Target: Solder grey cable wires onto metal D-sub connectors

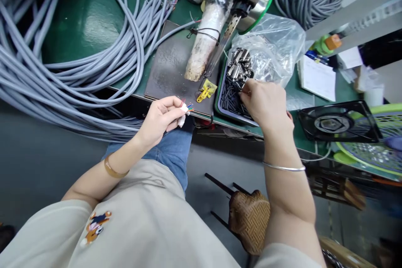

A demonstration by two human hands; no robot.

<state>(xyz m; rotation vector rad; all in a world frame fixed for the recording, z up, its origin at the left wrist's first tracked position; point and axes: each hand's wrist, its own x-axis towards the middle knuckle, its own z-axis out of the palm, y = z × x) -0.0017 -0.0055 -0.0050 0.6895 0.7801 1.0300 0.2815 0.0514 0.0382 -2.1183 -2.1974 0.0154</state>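
Observation:
My left hand [163, 118] is closed in a pinch around the stripped end of a grey cable, with thin coloured wires [187, 106] sticking out past the fingertips near the bench's front edge. My right hand [265, 102] reaches into a dark tray [223, 100] of small black tubes and metal connector shells [240, 67]. Its fingers are curled down among the parts, and what they grip is hidden. A clear plastic bag [276, 48] of more parts lies just behind the tray.
Big coils of grey cable [63, 58] fill the left of the green bench [91, 12]. A dark metal plate [171, 67] carries a tape-wrapped tool [207, 37] and a yellow clip [204, 92]. A black fan [337, 123] sits to the right, and a woven stool [249, 220] stands below.

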